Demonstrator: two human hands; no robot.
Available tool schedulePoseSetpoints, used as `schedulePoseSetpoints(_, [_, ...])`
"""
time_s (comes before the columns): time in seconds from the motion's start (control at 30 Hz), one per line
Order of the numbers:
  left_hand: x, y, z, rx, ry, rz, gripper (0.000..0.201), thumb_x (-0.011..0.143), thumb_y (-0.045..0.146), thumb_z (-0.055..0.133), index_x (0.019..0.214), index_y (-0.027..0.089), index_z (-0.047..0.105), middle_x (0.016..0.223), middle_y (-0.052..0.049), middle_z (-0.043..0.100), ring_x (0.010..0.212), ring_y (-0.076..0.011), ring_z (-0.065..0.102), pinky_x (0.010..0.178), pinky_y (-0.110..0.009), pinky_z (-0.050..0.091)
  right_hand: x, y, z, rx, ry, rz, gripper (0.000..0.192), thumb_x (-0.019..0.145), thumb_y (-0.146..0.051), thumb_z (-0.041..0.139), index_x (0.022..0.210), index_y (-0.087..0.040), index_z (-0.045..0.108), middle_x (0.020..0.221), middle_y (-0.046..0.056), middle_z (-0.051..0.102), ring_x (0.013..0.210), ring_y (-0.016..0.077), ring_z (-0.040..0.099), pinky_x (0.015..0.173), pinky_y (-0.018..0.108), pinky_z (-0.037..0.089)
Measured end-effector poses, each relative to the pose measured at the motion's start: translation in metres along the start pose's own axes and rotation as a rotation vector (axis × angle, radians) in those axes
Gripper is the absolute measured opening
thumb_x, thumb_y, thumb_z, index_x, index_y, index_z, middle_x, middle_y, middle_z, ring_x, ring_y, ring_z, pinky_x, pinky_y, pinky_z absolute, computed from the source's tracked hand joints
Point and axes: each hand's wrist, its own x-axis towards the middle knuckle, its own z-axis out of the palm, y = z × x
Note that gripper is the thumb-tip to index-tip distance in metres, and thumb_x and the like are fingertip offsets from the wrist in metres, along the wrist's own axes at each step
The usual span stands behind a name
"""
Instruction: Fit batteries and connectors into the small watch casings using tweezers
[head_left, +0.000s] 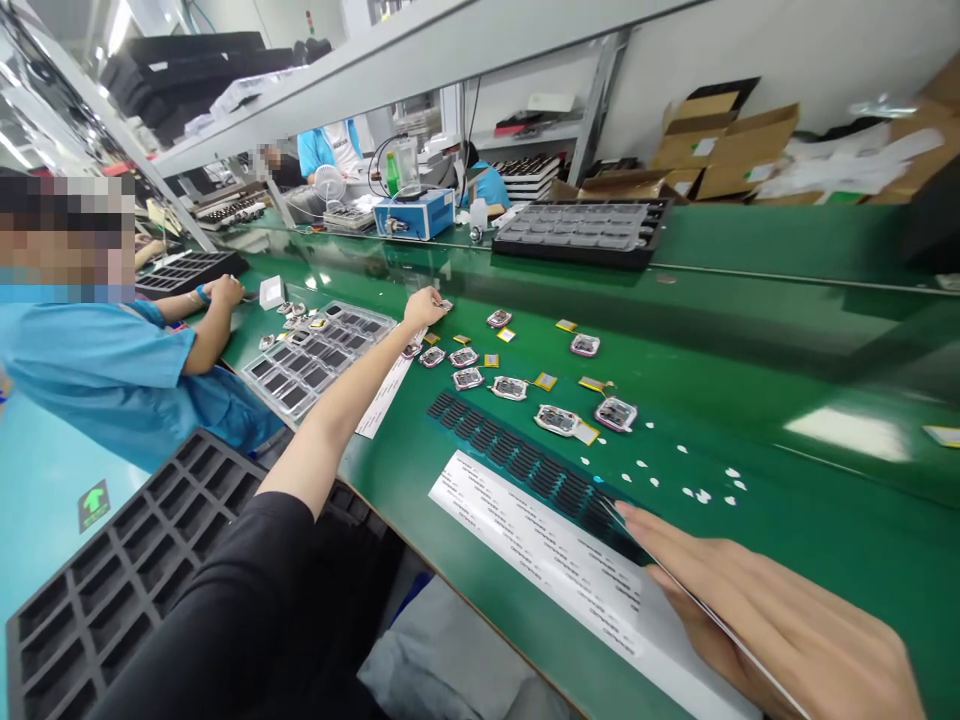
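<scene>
At far left a co-worker's hand (223, 291) rests by a black tray (184, 272); that one is not mine. Next comes the clear tray (319, 352) of small parts, and past it my left hand (424, 305), arm stretched out, fingers pinched shut on a small module (445, 305) at the far end of the rows laid out on the green belt (750, 330). More modules (509, 388) sit in loose lines to its right, each well apart from the next (yellow pads (545, 381) lie among them). Nearer me lies the printed sheet (547, 550) beside a dark strip (525, 465). My right hand (780, 630) lies flat at its right end, closed on thin tweezers (675, 585) whose tip touches the strip. I judge I am picking up one module; next calls for lifting it clear without nudging its neighbours.
</scene>
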Motion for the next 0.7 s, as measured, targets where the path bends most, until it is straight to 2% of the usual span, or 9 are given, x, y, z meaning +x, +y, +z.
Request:
schedulePoseSetpoints(0.23, [-0.005, 0.001, -0.004, -0.143, -0.066, -0.045, 0.042, 0.101, 0.041, 0.068, 0.135, 0.017, 0.063, 0.136, -0.012, 0.066, 0.118, -0.0258, 0.068, 0.099, -0.048, 0.061, 0.002, -0.002, 0.0, 0.009, 0.035, -0.022, 0.068, 0.1, -0.01, 0.063, 0.162, -0.021, 0.039, 0.103, -0.001, 0.083, 0.069, 0.0132, 0.075, 0.074, 0.028, 0.062])
schedulePoseSetpoints(0.43, [-0.023, 0.006, -0.005, -0.259, -0.114, 0.002, 0.042, 0.1, 0.042, 0.068, 0.134, 0.016, 0.065, 0.135, -0.01, 0.067, 0.119, -0.0276, 0.068, 0.099, -0.048, 0.061, 0.004, -0.003, 0.002, 0.013, 0.044, -0.001, 0.069, 0.099, -0.009, 0.064, 0.162, -0.022, 0.039, 0.105, -0.001, 0.083, 0.071, 0.0137, 0.076, 0.074, 0.028, 0.061])
schedulePoseSetpoints(0.53, [-0.035, 0.018, -0.005, -0.383, -0.098, 0.064, 0.041, 0.101, 0.042, 0.068, 0.132, 0.016, 0.066, 0.134, -0.01, 0.067, 0.118, -0.0271, 0.068, 0.099, -0.048, 0.062, 0.004, -0.003, 0.002, 0.024, 0.032, 0.008, 0.07, 0.099, -0.008, 0.064, 0.162, -0.021, 0.039, 0.105, 0.0, 0.083, 0.072, 0.0141, 0.076, 0.074, 0.029, 0.062])
schedulePoseSetpoints(0.6, [-0.044, 0.031, -0.007, -0.499, -0.058, 0.113, 0.033, 0.101, 0.039, 0.068, 0.124, 0.016, 0.068, 0.129, -0.01, 0.069, 0.114, -0.0241, 0.069, 0.098, -0.045, 0.061, 0.004, -0.004, 0.002, 0.024, 0.026, 0.013, 0.07, 0.099, -0.008, 0.064, 0.163, -0.021, 0.038, 0.105, 0.0, 0.083, 0.071, 0.0144, 0.076, 0.074, 0.029, 0.062])
schedulePoseSetpoints(0.7, [-0.063, 0.054, -0.013, -0.709, 0.0, 0.189, 0.016, 0.1, 0.03, 0.069, 0.1, 0.014, 0.065, 0.109, -0.006, 0.075, 0.105, -0.0172, 0.072, 0.098, -0.03, 0.057, 0.003, -0.004, 0.0, 0.026, 0.024, 0.023, 0.072, 0.098, -0.007, 0.065, 0.163, -0.023, 0.039, 0.104, -0.001, 0.083, 0.07, 0.0148, 0.076, 0.075, 0.029, 0.062])
